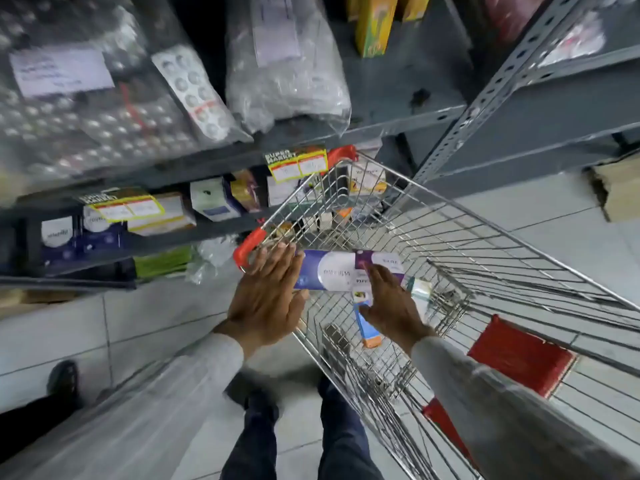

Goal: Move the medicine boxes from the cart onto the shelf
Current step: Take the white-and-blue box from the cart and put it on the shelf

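Note:
A long white and purple medicine box (332, 271) lies level over the near left corner of the wire cart (485, 244). My left hand (266, 299) presses flat against its left end, fingers spread. My right hand (388, 299) rests on its right part, fingers curled over the top. Under my right hand I see a blue and orange box (367, 332) and a white and green box (423, 289). More small boxes (341, 216) lie at the cart's far end. The grey metal shelf (207, 226) to the left holds several medicine boxes (211, 200).
Bags of blister packs (104, 109) fill the upper shelf on the left. A yellow box (374, 26) stands on another shelf board at the top. Yellow price tags (298, 164) hang on the shelf edges. A perforated grey upright (485, 109) stands right of the cart. Someone's dark shoe (64, 379) is at the lower left.

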A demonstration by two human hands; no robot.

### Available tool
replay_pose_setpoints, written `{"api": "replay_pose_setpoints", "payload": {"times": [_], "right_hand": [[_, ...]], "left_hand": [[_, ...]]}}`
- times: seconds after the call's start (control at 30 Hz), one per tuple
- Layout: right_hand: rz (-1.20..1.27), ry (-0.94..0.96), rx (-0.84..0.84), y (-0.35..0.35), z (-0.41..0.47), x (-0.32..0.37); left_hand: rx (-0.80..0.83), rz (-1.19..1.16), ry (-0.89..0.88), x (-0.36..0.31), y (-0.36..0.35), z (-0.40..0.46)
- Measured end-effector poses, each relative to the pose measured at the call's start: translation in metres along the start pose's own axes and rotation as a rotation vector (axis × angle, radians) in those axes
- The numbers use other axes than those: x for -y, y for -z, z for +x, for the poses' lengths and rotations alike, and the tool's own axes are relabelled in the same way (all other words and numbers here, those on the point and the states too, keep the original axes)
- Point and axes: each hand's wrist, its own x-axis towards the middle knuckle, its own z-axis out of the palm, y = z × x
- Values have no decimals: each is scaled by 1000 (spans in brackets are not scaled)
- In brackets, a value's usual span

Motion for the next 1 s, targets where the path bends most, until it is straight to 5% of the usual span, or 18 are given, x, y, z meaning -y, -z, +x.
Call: {"api": "replay_pose_setpoints", "payload": {"times": [0.1, 0.2, 0.33, 0.47, 0.73, 1.0], "right_hand": [[99, 23, -43, -11, 18, 5], [358, -171, -114, -20, 32, 19], [587, -379, -74, -29, 45, 24], [677, -487, -41, -33, 53, 27], [881, -534, -66, 5, 32, 51], [1208, -266, -303, 131, -46, 107]], "left_hand": [[129, 9, 43, 0, 6, 12], [340, -62, 275, -5, 11, 36], [439, -546, 686, -16, 12, 89], [485, -982, 875, -9, -5, 96], [330, -1091, 827, -16, 19, 83], [-103, -1268, 369, -39, 105, 25]]}}
